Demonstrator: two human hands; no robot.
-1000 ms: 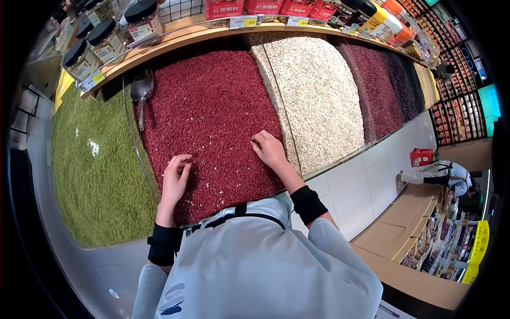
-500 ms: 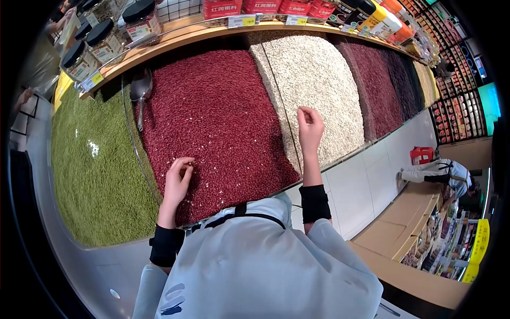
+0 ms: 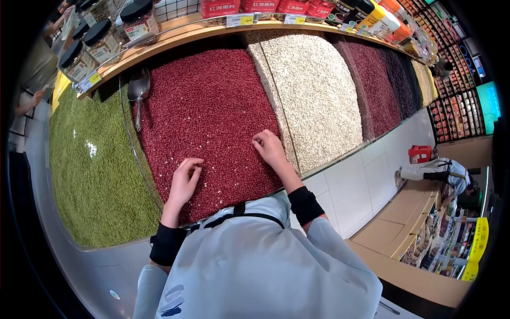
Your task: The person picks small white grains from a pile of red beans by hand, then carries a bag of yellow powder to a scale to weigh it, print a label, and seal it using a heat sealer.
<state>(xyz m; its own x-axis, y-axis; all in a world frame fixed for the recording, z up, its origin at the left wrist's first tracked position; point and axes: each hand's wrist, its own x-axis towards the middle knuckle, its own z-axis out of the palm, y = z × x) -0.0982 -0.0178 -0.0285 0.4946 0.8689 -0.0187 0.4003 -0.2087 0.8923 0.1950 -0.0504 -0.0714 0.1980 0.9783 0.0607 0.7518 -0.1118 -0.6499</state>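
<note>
Over the heap of red beans (image 3: 212, 106) are both of my hands. My left hand (image 3: 184, 182) is at the near left part of the heap, its fingers curled toward the thumb; whatever may be between them is hidden. My right hand (image 3: 271, 149) is above the right side of the same beans, thumb and fingertips pinched together, with anything held too small to make out. Scattered pale grains (image 3: 204, 183) lie among the red beans. A metal scoop (image 3: 138, 86) rests at the far left edge of the red heap.
Green beans (image 3: 98, 181) fill the left bin, and white grains (image 3: 313, 90) the right one, behind clear dividers. Jars (image 3: 139, 24) and red packages (image 3: 260, 6) stand on the wooden shelf (image 3: 175, 38) along the back. Another person (image 3: 446, 173) is at the far right, and another person's hand (image 3: 37, 97) at the left.
My right hand has moved left and nearer, from above the white grains to above the red beans, still pinched. My left hand has shifted slightly right.
</note>
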